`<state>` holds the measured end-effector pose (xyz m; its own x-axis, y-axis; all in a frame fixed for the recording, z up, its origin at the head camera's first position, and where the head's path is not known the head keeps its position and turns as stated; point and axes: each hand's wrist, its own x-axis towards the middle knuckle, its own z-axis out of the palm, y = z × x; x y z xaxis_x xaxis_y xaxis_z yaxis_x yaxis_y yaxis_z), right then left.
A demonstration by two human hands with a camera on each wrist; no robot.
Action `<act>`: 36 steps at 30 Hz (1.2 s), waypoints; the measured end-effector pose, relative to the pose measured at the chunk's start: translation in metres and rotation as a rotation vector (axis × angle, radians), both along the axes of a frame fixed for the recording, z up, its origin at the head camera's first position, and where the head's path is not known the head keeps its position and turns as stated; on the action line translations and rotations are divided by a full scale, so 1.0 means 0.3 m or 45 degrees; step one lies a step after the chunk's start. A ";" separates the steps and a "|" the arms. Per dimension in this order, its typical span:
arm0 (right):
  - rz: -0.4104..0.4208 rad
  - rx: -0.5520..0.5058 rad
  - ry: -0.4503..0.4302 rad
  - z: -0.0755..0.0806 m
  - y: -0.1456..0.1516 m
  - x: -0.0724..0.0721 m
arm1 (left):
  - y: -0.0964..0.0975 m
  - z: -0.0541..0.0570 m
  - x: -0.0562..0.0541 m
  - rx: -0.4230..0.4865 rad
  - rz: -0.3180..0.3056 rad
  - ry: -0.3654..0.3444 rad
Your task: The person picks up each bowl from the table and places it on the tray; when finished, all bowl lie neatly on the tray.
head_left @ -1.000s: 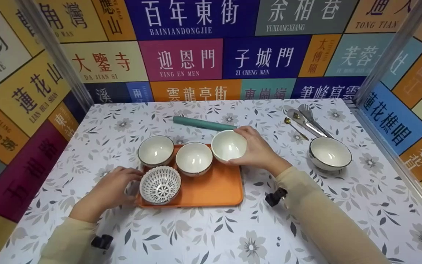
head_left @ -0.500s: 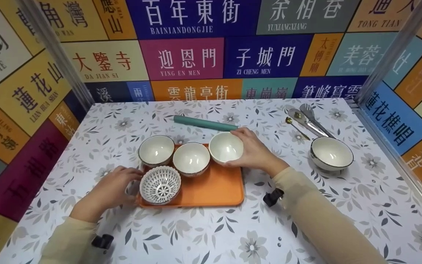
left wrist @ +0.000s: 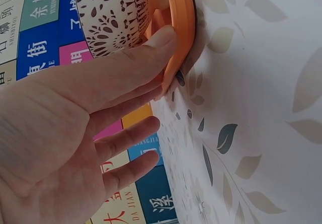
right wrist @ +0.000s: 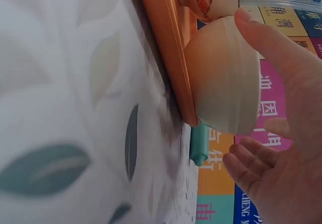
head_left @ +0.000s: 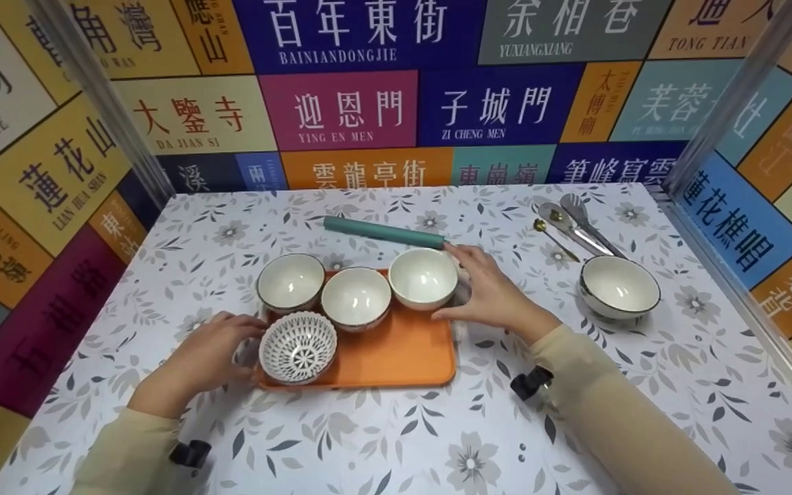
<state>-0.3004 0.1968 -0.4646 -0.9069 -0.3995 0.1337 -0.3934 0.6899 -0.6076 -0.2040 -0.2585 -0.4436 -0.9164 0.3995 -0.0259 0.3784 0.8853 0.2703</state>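
An orange tray (head_left: 396, 357) carries several bowls. Its back row has a left white bowl (head_left: 291, 282), a middle white bowl (head_left: 356, 297) and a plain cream bowl (head_left: 423, 278) at the right. In front sits a bowl with a dark openwork-like pattern (head_left: 298, 348). My left hand (head_left: 203, 354) rests against the tray's left side, its thumb on the rim in the left wrist view and its other fingers loosely extended. Beside the cream bowl, my right hand (head_left: 496, 292) has its fingers spread; in the right wrist view the thumb is close to the bowl's rim, contact unclear.
Behind the tray lies a green stick-like roll (head_left: 383, 232). Another white bowl (head_left: 620, 287) stands at the right, with several metal utensils (head_left: 578, 223) behind it. Printed panels enclose the back and sides of the flower-patterned table (head_left: 341, 447).
My right hand lowered the cream bowl leftward onto the tray's back right, beside the middle bowl, then loosened its fingers and drew slightly right. The left hand has stayed in place.
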 end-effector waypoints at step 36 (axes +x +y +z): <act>-0.540 0.269 0.120 0.048 0.701 0.167 | -0.012 -0.019 -0.008 0.032 -0.022 0.006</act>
<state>-0.2504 0.4071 -0.4502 -0.9836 -0.0238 0.1787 -0.0969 0.9059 -0.4122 -0.2064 -0.2621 -0.4493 -0.9094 0.4158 -0.0114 0.3948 0.8716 0.2906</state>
